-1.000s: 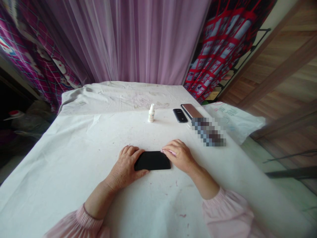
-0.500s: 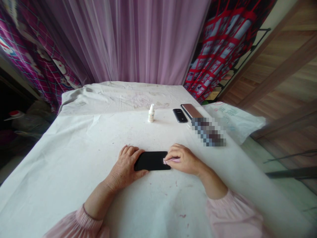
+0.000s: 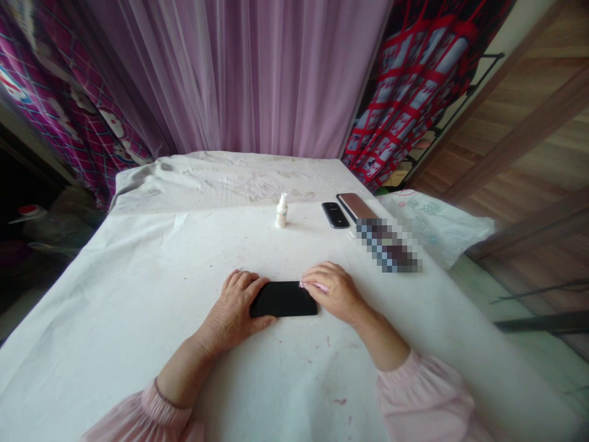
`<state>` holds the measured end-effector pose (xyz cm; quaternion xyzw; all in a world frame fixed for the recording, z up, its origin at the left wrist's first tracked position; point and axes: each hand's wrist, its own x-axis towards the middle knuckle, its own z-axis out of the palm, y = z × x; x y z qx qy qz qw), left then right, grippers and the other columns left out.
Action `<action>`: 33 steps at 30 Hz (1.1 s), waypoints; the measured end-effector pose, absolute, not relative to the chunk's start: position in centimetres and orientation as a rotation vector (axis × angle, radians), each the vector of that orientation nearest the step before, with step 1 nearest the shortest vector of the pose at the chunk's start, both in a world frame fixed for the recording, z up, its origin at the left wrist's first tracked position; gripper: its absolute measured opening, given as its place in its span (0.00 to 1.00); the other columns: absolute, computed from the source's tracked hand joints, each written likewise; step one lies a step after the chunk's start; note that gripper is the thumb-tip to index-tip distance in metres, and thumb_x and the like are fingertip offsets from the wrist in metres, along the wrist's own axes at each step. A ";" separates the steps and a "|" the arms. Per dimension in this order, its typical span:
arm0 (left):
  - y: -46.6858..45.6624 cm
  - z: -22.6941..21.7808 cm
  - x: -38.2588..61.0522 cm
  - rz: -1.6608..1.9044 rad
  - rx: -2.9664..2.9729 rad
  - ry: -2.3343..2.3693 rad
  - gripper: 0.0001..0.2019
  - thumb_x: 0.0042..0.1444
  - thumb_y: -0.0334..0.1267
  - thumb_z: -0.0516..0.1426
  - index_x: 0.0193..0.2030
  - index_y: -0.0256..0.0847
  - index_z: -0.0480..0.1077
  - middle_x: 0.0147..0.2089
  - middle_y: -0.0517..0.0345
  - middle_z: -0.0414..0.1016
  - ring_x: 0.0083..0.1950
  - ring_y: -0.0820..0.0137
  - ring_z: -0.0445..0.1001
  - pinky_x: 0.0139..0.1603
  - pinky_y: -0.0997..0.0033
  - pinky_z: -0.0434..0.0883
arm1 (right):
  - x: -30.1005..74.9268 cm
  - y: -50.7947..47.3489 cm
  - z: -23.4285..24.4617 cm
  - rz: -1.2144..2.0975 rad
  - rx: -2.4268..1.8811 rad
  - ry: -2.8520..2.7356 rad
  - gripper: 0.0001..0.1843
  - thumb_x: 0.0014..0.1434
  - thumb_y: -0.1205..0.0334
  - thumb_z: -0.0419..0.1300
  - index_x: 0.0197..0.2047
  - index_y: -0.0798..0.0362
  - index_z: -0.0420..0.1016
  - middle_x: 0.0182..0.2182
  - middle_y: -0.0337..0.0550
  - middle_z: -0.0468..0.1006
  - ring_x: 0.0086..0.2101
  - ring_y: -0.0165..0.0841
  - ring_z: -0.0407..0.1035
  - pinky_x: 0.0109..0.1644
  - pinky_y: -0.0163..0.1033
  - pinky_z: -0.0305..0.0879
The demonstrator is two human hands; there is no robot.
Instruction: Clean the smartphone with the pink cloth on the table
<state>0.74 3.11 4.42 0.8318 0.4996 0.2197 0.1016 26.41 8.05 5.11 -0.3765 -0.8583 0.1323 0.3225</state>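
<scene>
And here's the left hand [image 3: 237,307] gripping one end of the phone [image 3: 283,299], flat on the table [image 3: 138,294], thumb along the near edge! Over at the other end, the right hand [image 3: 339,293] pinches a pink cloth [image 3: 318,286] at the far corner. Beyond them, a white bottle [image 3: 281,212] stands upright; right of it lies a dark handset [image 3: 335,215]. Purple curtain [image 3: 276,73] behind, plastic bag [image 3: 442,224] far right!
</scene>
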 end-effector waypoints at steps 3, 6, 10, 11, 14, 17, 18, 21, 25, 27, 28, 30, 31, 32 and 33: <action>3.1 4.5 0.8 0.638 2.453 1.478 0.31 0.48 0.55 0.63 0.56 0.42 0.69 0.50 0.47 0.71 0.53 0.52 0.68 0.61 0.42 0.61 | 26.3 7.9 5.3 0.308 -0.972 -2.268 0.10 0.57 0.73 0.61 0.31 0.48 0.78 0.32 0.37 0.82 0.35 0.33 0.71 0.44 0.39 0.63; 3.1 4.6 0.8 0.619 2.454 1.479 0.31 0.49 0.56 0.63 0.56 0.42 0.68 0.50 0.47 0.71 0.53 0.52 0.68 0.62 0.42 0.61 | 26.3 7.8 5.5 0.265 -0.946 -2.337 0.10 0.59 0.72 0.60 0.34 0.48 0.79 0.32 0.38 0.81 0.35 0.33 0.70 0.42 0.39 0.62; 3.1 4.4 0.8 0.613 2.465 1.480 0.31 0.49 0.56 0.63 0.56 0.42 0.68 0.50 0.47 0.71 0.53 0.53 0.69 0.64 0.41 0.58 | 26.5 7.7 5.8 0.241 -0.938 -2.378 0.10 0.60 0.71 0.59 0.34 0.48 0.80 0.32 0.40 0.79 0.35 0.34 0.69 0.42 0.39 0.63; 3.1 4.4 0.8 0.617 2.466 1.479 0.31 0.49 0.56 0.63 0.56 0.42 0.68 0.50 0.47 0.71 0.53 0.53 0.69 0.64 0.41 0.58 | 26.5 7.6 5.9 0.247 -0.938 -2.374 0.10 0.60 0.71 0.59 0.33 0.48 0.80 0.32 0.41 0.79 0.35 0.33 0.69 0.41 0.39 0.64; 3.1 4.4 0.8 0.626 2.459 1.482 0.31 0.49 0.56 0.63 0.56 0.43 0.68 0.50 0.47 0.71 0.53 0.53 0.69 0.64 0.41 0.58 | 26.7 7.4 6.2 0.343 -0.918 -2.360 0.10 0.58 0.71 0.60 0.32 0.48 0.81 0.31 0.41 0.78 0.34 0.32 0.70 0.39 0.37 0.65; 3.1 4.5 0.8 0.616 2.458 1.489 0.31 0.49 0.56 0.63 0.56 0.41 0.68 0.50 0.46 0.71 0.53 0.52 0.68 0.64 0.41 0.58 | 26.9 7.1 6.4 0.506 -0.859 -2.390 0.10 0.54 0.72 0.63 0.31 0.47 0.81 0.29 0.37 0.78 0.32 0.30 0.71 0.38 0.36 0.66; 3.1 4.5 0.8 0.617 2.460 1.489 0.31 0.49 0.56 0.63 0.56 0.40 0.68 0.50 0.46 0.71 0.53 0.52 0.68 0.64 0.41 0.58 | 27.0 7.0 6.4 0.538 -0.844 -2.403 0.10 0.53 0.72 0.64 0.30 0.47 0.81 0.29 0.37 0.79 0.32 0.30 0.71 0.39 0.36 0.65; 3.0 4.6 0.8 0.646 2.456 1.485 0.30 0.49 0.55 0.63 0.56 0.40 0.68 0.50 0.46 0.71 0.53 0.52 0.68 0.62 0.42 0.60 | 26.9 7.0 6.3 0.525 -0.854 -2.398 0.09 0.52 0.73 0.66 0.29 0.46 0.81 0.28 0.35 0.79 0.31 0.29 0.71 0.40 0.36 0.64; 3.1 4.5 0.9 0.655 2.448 1.481 0.30 0.48 0.54 0.63 0.56 0.42 0.69 0.49 0.48 0.70 0.52 0.53 0.68 0.61 0.42 0.61 | 26.6 7.3 5.6 0.375 -0.987 -2.297 0.09 0.53 0.72 0.65 0.29 0.47 0.81 0.29 0.37 0.79 0.32 0.31 0.71 0.40 0.37 0.63; 3.1 4.5 0.8 0.649 2.450 1.474 0.30 0.49 0.55 0.63 0.56 0.43 0.69 0.49 0.48 0.71 0.52 0.53 0.68 0.62 0.42 0.60 | 26.4 7.5 5.3 0.313 -1.040 -2.254 0.09 0.55 0.72 0.64 0.30 0.47 0.81 0.30 0.38 0.79 0.34 0.32 0.71 0.41 0.37 0.64; 3.2 4.6 0.7 0.645 2.453 1.461 0.31 0.49 0.56 0.63 0.56 0.43 0.68 0.49 0.48 0.71 0.52 0.53 0.68 0.62 0.41 0.60 | 26.3 7.6 5.1 0.302 -1.055 -2.243 0.09 0.55 0.72 0.64 0.31 0.47 0.80 0.31 0.39 0.79 0.34 0.32 0.71 0.41 0.37 0.64; 3.2 4.8 0.4 0.628 2.468 1.407 0.31 0.50 0.58 0.61 0.57 0.43 0.68 0.50 0.47 0.71 0.53 0.53 0.68 0.63 0.41 0.59 | 26.2 7.6 4.9 0.316 -1.064 -2.234 0.09 0.56 0.72 0.63 0.32 0.47 0.80 0.32 0.39 0.79 0.34 0.32 0.71 0.42 0.36 0.65; 3.3 4.9 0.1 0.615 2.478 1.376 0.31 0.51 0.58 0.61 0.58 0.43 0.67 0.50 0.47 0.71 0.53 0.53 0.68 0.63 0.41 0.58 | 26.2 7.6 4.8 0.330 -1.066 -2.235 0.09 0.57 0.71 0.63 0.32 0.47 0.80 0.32 0.38 0.79 0.34 0.31 0.71 0.42 0.36 0.65; 3.3 4.9 -0.2 0.604 2.486 1.349 0.31 0.52 0.58 0.60 0.59 0.43 0.66 0.51 0.47 0.70 0.54 0.53 0.68 0.63 0.41 0.58 | 26.2 7.6 4.8 0.340 -1.067 -2.233 0.09 0.57 0.71 0.63 0.32 0.47 0.80 0.32 0.38 0.79 0.34 0.31 0.72 0.41 0.35 0.65; 3.3 5.0 -0.5 0.596 2.492 1.336 0.31 0.53 0.57 0.59 0.59 0.43 0.66 0.52 0.47 0.70 0.54 0.54 0.68 0.64 0.41 0.58 | 26.2 7.6 4.7 0.346 -1.069 -2.231 0.09 0.57 0.71 0.63 0.32 0.47 0.80 0.32 0.38 0.79 0.34 0.31 0.72 0.41 0.35 0.65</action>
